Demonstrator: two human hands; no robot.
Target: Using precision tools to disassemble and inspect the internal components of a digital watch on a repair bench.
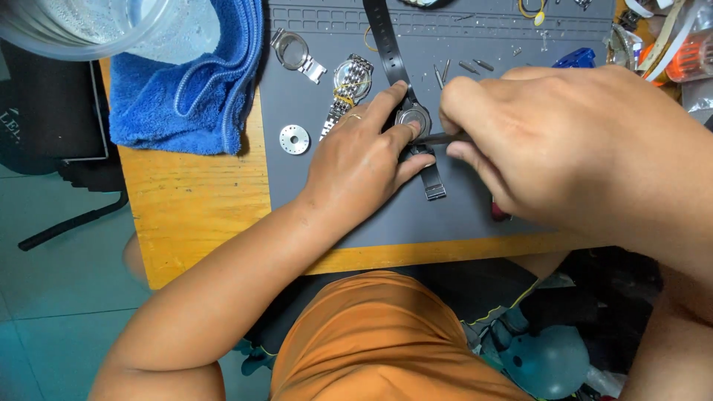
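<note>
A wristwatch with a round grey case (413, 116) and a black strap (382, 41) lies on the grey work mat (312, 193). My left hand (356, 160) pins the watch down, fingers pressed on the case and strap. My right hand (564, 141) grips a thin dark metal tool (438, 138) whose tip touches the watch case. The strap's buckle end (434, 191) sticks out below my left hand.
A silver bracelet watch (347, 85), an empty watch case (295, 53) and a small round metal disc (294, 139) lie on the mat's left part. A blue towel (189, 89) and a clear plastic tub (89, 26) are at the upper left. Small bits (468, 67) lie near the mat's top.
</note>
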